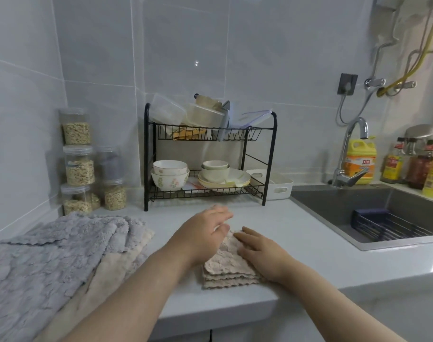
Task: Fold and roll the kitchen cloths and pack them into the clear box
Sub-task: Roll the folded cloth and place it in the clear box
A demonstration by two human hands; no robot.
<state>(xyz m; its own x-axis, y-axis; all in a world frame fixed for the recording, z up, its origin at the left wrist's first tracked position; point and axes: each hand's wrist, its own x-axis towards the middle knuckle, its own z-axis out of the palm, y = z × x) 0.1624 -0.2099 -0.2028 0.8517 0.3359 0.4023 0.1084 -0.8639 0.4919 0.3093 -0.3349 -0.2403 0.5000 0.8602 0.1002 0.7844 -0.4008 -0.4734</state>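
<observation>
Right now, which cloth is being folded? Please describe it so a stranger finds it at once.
Find the black dish rack on the counter; in front of it, near the counter's edge, lies a beige cloth under the left hand and right hand. Unlike the spread grey and cream cloths to its left, it is folded into scalloped layers.

- Bare counter (294, 230) lies open between the folded cloth (229, 270) and the sink (338, 206) on the right.
- A pile of cloths (50, 255) fills the counter's left end.
- The dish rack (269, 154), jars (78, 166) and a white basket (280, 188) line the back wall.
</observation>
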